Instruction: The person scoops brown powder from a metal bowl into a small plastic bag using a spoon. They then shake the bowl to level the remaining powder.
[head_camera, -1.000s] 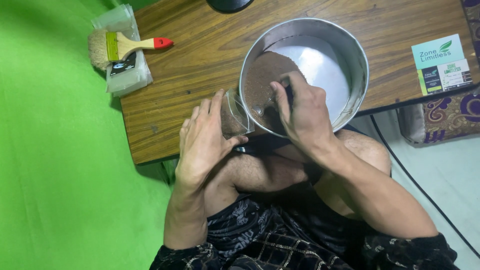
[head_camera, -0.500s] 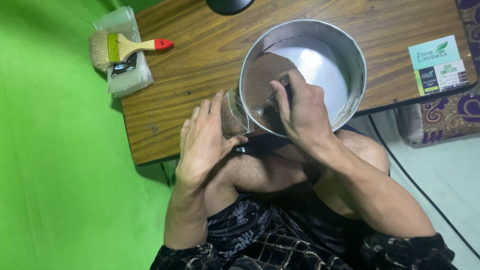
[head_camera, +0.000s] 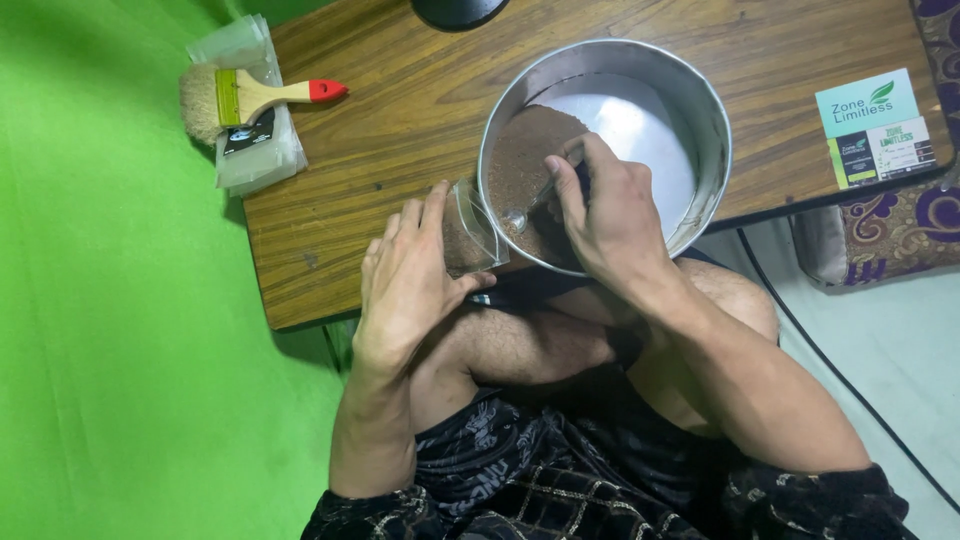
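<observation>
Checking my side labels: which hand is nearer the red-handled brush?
Left. The left hand holds a small clear bag, down and right of the brush; the right hand is farther right, holding a spoon over the pan.

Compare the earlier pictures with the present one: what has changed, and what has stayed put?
The right hand has drawn back slightly, so the spoon now shows over the brown powder. The left hand still holds the clear bag at the steel pan; the paintbrush hasn't moved.

a home floor setup: low wooden table (head_camera: 400, 130), patterned cushion (head_camera: 900, 230), green backdrop (head_camera: 100, 300).
</observation>
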